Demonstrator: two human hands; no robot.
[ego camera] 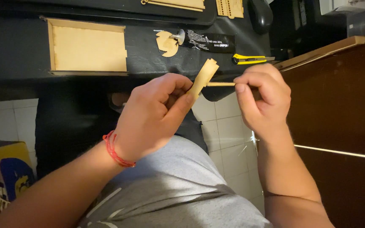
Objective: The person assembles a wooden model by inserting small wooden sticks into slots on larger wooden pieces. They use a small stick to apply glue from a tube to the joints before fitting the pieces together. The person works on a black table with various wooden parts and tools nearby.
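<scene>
Just off the near edge of the black table point(17, 55), over open floor, the left hand point(153, 116) pinches a small notched wooden piece point(203, 78) between thumb and fingers. The right hand point(262, 99), fingers curled tight, grips a thin wooden dowel point(220, 84) whose end meets that piece. Beyond the edge lie a shallow wooden tray point(87, 46) and a yellow utility knife point(250, 59).

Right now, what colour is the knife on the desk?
Yellow and black: the knife lies on the dark desk. Head view, the only one.
</scene>
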